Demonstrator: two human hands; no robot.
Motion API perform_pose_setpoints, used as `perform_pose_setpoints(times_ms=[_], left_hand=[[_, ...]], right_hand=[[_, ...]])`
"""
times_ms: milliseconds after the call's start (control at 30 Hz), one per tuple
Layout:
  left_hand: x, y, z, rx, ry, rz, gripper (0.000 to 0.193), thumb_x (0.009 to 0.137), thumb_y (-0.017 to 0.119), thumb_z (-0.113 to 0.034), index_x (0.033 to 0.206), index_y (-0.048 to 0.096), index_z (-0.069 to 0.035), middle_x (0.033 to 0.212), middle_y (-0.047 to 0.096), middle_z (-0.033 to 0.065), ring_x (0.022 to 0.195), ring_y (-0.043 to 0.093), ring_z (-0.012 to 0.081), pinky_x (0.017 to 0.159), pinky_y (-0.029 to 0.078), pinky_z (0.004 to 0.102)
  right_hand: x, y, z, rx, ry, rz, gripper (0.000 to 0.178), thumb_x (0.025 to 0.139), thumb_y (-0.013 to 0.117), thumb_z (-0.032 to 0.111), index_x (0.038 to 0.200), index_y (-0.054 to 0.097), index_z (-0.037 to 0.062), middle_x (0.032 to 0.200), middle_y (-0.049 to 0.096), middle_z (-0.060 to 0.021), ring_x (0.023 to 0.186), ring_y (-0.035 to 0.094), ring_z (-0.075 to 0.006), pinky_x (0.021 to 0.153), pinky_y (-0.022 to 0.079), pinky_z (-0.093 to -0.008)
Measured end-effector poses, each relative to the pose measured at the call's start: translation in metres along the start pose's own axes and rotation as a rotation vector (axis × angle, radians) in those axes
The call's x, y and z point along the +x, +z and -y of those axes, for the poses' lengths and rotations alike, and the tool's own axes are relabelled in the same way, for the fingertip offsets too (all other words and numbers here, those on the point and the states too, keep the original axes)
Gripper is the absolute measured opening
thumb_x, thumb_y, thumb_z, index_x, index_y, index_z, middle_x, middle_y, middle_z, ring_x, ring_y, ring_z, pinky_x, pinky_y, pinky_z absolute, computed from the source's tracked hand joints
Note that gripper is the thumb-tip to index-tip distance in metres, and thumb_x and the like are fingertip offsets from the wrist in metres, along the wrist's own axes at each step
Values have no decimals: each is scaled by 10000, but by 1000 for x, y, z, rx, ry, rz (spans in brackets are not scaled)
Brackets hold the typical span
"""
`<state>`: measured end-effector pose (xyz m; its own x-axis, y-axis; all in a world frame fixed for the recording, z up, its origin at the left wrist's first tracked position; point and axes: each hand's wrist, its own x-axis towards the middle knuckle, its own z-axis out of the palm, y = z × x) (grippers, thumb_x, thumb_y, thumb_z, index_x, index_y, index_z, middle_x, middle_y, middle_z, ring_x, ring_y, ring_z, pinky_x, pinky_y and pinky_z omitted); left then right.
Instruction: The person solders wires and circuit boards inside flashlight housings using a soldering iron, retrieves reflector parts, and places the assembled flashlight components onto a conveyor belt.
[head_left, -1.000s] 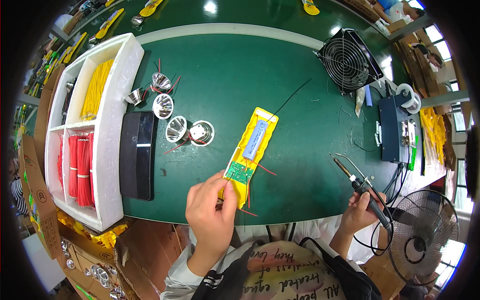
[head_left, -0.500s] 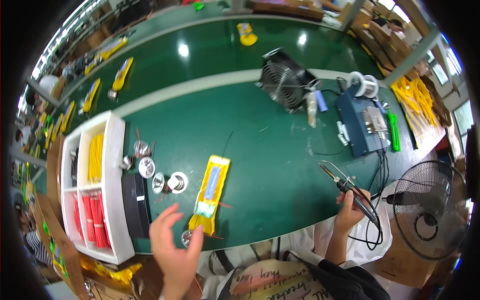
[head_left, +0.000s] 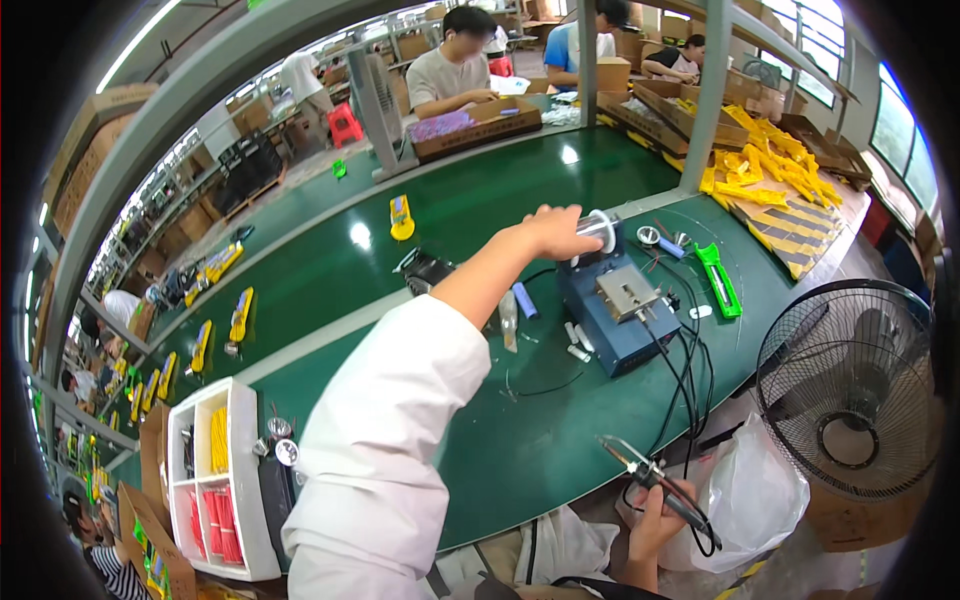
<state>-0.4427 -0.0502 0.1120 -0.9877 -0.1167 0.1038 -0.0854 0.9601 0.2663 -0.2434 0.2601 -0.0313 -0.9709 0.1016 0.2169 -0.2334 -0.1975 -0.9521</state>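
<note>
My left hand (head_left: 560, 233), on an outstretched white-sleeved arm, has its fingers round the edge of a spool of silvery wire (head_left: 602, 228). The spool sits at the far end of a blue box-shaped soldering unit (head_left: 612, 318). Near the front edge, my right hand (head_left: 655, 510) grips a soldering iron (head_left: 680, 503), its tip and thin metal feed tube pointing up and left. Cables run from the iron to the unit. The left sleeve hides the yellow casing and most of the reflector cups; a few cups (head_left: 287, 453) show left of it.
A white divided tray (head_left: 257, 500) with yellow and red wires stands at left. A black square fan (head_left: 425, 270) is partly behind my arm. Right of the unit lies a green casing (head_left: 718, 280); a round mesh fan (head_left: 850, 390) stands beyond the table edge. People work across the far belt.
My left hand has gone from beside the yellow casing at the near left to the wire spool at the far right. The view has swung up and right. My right hand still holds the iron.
</note>
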Motion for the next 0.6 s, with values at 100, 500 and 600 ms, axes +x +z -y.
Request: perform_pose_setpoints(times_ms=[100,500,600], left_hand=[[22,6,-5,-113,64,259,591,676,603,-417,1102,485,-25,1076,534,183,1005,508,287,839,390,400],[-29,15,-21,343,176,-405,440,605,680,-236,959,476,-70,900,496,98,877,495,245,731,394,416],[-82,-49,-17,450,163,-165,439,690,628,-346,991,483,-62,929,511,114,909,510,277,692,424,418]], right_hand=[[-3,-11,0,15,0,-21,186,780,521,37,913,397,2,669,518,-85,509,514,-118,484,440,-215],[-3,-2,-1,-26,-32,57,147,787,491,18,897,395,12,651,502,-66,518,503,-93,477,421,-191],[-3,11,-7,82,18,147,266,761,574,54,925,371,3,716,488,-98,520,518,-126,477,448,-220]])
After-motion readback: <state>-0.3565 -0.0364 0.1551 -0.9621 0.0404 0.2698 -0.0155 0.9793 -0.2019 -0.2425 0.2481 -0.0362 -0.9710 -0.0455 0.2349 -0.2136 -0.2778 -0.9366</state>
